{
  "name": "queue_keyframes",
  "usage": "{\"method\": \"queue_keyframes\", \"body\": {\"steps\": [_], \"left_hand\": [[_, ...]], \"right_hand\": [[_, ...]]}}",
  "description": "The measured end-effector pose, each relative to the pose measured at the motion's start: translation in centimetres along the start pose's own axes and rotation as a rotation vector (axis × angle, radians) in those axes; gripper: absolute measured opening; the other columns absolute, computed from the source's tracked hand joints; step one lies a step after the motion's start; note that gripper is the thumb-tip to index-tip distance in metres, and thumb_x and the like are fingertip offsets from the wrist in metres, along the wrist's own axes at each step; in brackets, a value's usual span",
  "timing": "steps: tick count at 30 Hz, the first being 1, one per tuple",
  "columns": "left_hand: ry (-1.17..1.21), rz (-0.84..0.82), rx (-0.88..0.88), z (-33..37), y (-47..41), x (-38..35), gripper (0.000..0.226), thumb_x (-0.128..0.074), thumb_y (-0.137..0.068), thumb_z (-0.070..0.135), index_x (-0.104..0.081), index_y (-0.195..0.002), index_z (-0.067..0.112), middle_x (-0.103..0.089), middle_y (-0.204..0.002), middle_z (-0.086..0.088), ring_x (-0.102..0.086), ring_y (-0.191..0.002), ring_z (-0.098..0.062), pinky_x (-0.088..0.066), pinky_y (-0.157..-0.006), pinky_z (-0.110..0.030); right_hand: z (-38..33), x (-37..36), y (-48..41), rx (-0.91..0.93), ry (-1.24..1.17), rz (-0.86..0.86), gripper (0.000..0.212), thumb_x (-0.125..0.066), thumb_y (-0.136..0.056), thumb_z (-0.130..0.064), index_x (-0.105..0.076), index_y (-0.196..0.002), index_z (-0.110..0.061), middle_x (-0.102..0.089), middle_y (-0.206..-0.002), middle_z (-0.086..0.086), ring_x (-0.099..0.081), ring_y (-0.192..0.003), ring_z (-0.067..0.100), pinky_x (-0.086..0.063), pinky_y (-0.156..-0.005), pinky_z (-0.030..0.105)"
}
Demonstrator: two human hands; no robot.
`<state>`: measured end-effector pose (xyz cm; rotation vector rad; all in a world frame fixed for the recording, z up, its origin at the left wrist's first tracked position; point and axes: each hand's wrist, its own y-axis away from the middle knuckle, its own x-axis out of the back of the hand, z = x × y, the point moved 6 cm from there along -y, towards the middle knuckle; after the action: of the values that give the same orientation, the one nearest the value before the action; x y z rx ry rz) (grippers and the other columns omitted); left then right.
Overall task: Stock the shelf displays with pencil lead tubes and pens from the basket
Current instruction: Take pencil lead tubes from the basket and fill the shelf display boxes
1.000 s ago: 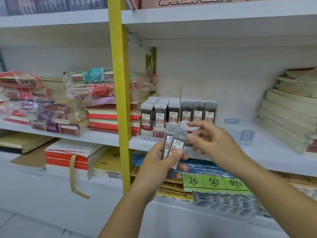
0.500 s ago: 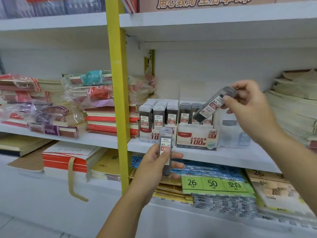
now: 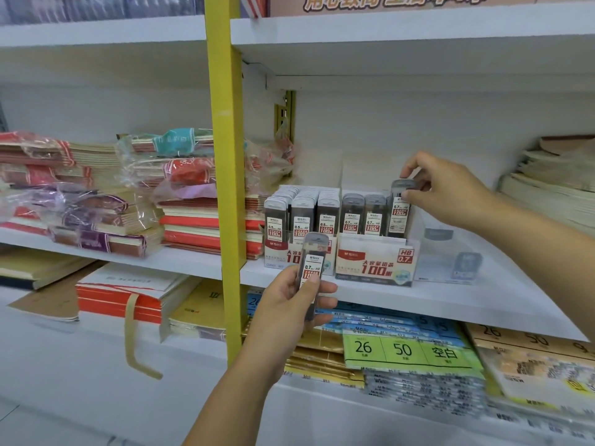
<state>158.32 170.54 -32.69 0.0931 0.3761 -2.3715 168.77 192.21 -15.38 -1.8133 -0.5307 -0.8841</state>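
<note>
White shelf (image 3: 450, 305) — yellow upright (image 3: 225, 188), notebook stacks (image 3: 199, 226) beside lead-tube display (image 3: 376, 265).

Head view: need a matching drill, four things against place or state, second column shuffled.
Things:
1 left hand
2 right hand
3 0.5 box
4 green sheet

Place or state:
A lies below the shelf that carries the boxes
B pinches the top of the end tube at the 0.7 box
C stands beside the yellow post
D holds a spare tube upright

Pairs: 1-D; 2-B; 3-C; 4-A
</note>
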Motion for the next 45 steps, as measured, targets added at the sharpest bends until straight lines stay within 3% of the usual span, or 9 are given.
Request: {"method": "queue_keyframes", "body": {"steps": [8, 11, 14, 19, 23, 27, 31, 40, 45], "left_hand": [[-0.015, 0.003, 0.000, 0.4, 0.2, -0.2, 0.017, -0.052, -0.103, 0.028, -0.065, -0.113, 0.034, -0.078, -0.096, 0.004, -0.076, -0.085, -0.014, -0.062, -0.072, -0.027], [-0.030, -0.003, -0.007, 0.6, 0.3, -0.3, 0.016, -0.054, -0.102, 0.030, -0.066, -0.108, 0.038, -0.078, -0.095, 0.004, -0.075, -0.083, -0.014, -0.062, -0.071, -0.027], [-0.050, -0.025, -0.019, 0.9, 0.5, -0.8, 0.016, -0.055, -0.101, 0.032, -0.068, -0.107, 0.039, -0.078, -0.094, 0.003, -0.074, -0.081, -0.012, -0.059, -0.069, -0.024], [-0.087, -0.078, -0.015, 1.0, 0.7, -1.8, 0.017, -0.057, -0.101, 0.030, -0.070, -0.111, 0.033, -0.078, -0.094, 0.001, -0.073, -0.080, -0.010, -0.057, -0.067, -0.021], [-0.322, 0.101, -0.205, 1.6, 0.2, -1.2, 0.010, -0.064, -0.096, 0.035, -0.070, -0.099, 0.043, -0.073, -0.100, 0.022, -0.067, -0.099, -0.001, -0.057, -0.083, -0.022], [-0.928, 0.250, -0.558, 3.1, 0.0, -1.5, 0.044, -0.057, -0.099, 0.038, -0.051, -0.142, 0.034, -0.039, -0.151, 0.024, -0.020, -0.146, 0.003, -0.013, -0.120, -0.018], [-1.206, 0.133, -0.528, 1.4, -0.9, -2.1, 0.069, -0.039, -0.100, 0.054, -0.014, -0.160, 0.029, 0.006, -0.168, 0.014, 0.023, -0.150, -0.003, 0.004, -0.125, -0.034], [-1.193, 0.147, -0.558, 0.9, -1.2, -2.0, 0.069, -0.039, -0.099, 0.051, -0.015, -0.160, 0.028, 0.003, -0.169, 0.012, 0.017, -0.152, -0.006, 0.000, -0.126, -0.036], [-1.148, 0.125, -0.578, 1.0, -1.2, -1.8, 0.066, -0.045, -0.100, 0.048, -0.021, -0.158, 0.029, -0.001, -0.169, 0.013, 0.015, -0.152, -0.004, -0.002, -0.125, -0.035]], "right_hand": [[-0.2, -0.3, 1.2, -0.017, 0.217, 0.086, 0.021, -0.060, -0.093, -0.032, -0.068, -0.113, -0.031, -0.048, -0.101, -0.005, -0.039, -0.109, 0.019, -0.032, -0.087, 0.033], [-3.1, 0.0, 4.8, 0.035, -0.063, 0.207, 0.018, -0.056, -0.094, -0.026, -0.066, -0.108, -0.034, -0.059, -0.094, -0.015, -0.048, -0.091, 0.000, -0.036, -0.080, 0.018], [-6.6, -2.8, 8.3, 0.031, -0.462, 0.035, 0.022, -0.056, -0.093, -0.030, -0.058, -0.109, -0.044, -0.063, -0.090, -0.022, -0.056, -0.080, -0.015, -0.045, -0.061, 0.006], [-8.6, -6.1, 9.6, -0.040, -0.743, -0.135, 0.032, -0.063, -0.093, -0.023, -0.060, -0.121, -0.039, -0.070, -0.101, -0.008, -0.065, -0.093, 0.007, -0.055, -0.081, 0.028], [-7.4, -3.8, 8.6, -0.044, -0.825, 0.064, 0.025, -0.065, -0.090, -0.019, -0.062, -0.103, -0.040, -0.072, -0.093, -0.006, -0.068, -0.078, 0.003, -0.053, -0.062, 0.017], [-6.1, 0.4, 6.6, 0.055, -0.697, 0.416, 0.024, -0.062, -0.093, -0.019, -0.050, -0.105, -0.036, -0.068, -0.091, -0.006, -0.065, -0.082, 0.005, -0.053, -0.068, 0.019], [-6.1, 0.2, 3.8, 0.098, -0.507, 0.329, 0.019, -0.062, -0.093, -0.017, -0.051, -0.104, -0.028, -0.064, -0.094, -0.017, -0.061, -0.084, -0.007, -0.048, -0.067, 0.009], [-5.1, -3.8, 0.6, 0.030, -0.252, 0.021, 0.013, -0.070, -0.086, -0.028, -0.059, -0.090, -0.035, -0.058, -0.092, -0.011, -0.058, -0.082, 0.007, -0.045, -0.067, 0.022], [-4.9, -4.3, -0.2, 0.055, 0.115, 0.029, 0.022, -0.067, -0.088, -0.038, -0.067, -0.109, -0.033, -0.046, -0.095, -0.006, -0.045, -0.092, 0.013, -0.037, -0.071, 0.028]]}}
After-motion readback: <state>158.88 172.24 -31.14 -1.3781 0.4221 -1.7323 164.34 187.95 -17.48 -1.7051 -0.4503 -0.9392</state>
